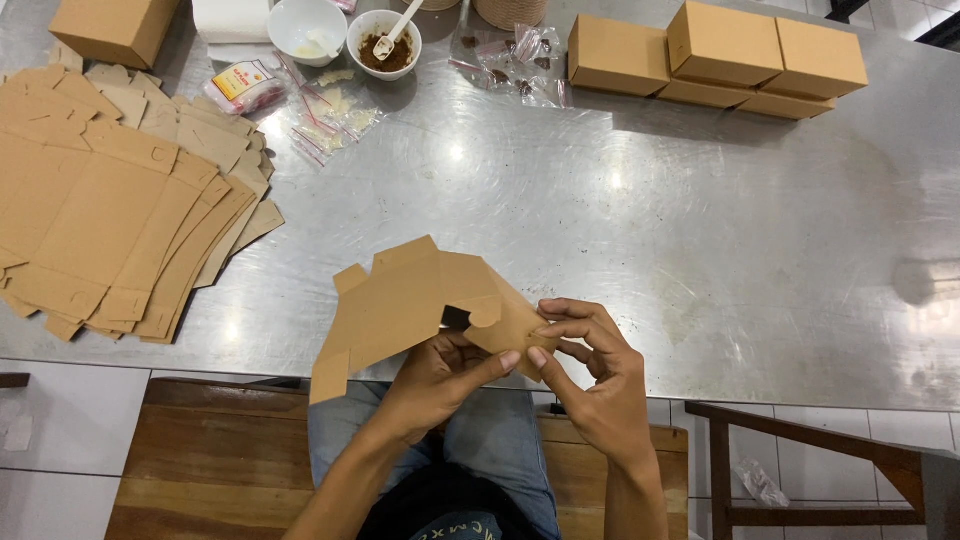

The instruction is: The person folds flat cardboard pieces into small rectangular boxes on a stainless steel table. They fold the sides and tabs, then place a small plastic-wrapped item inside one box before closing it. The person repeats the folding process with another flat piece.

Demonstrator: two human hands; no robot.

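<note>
We hold the flat brown die-cut cardboard box blank (410,300) at the near edge of the scratched steel table (700,250): our left hand (440,375) closed under it, thumb pressing up, our right hand (590,365) pinching its right flap between thumb and fingers. We judge it best to crease along the scored line, keeping the thumbs close together

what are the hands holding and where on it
Both hold one flat brown cardboard box blank, partly folded. The left hand grips its lower right edge from below; the right hand pinches the right-end flap between thumb and fingers.
</note>
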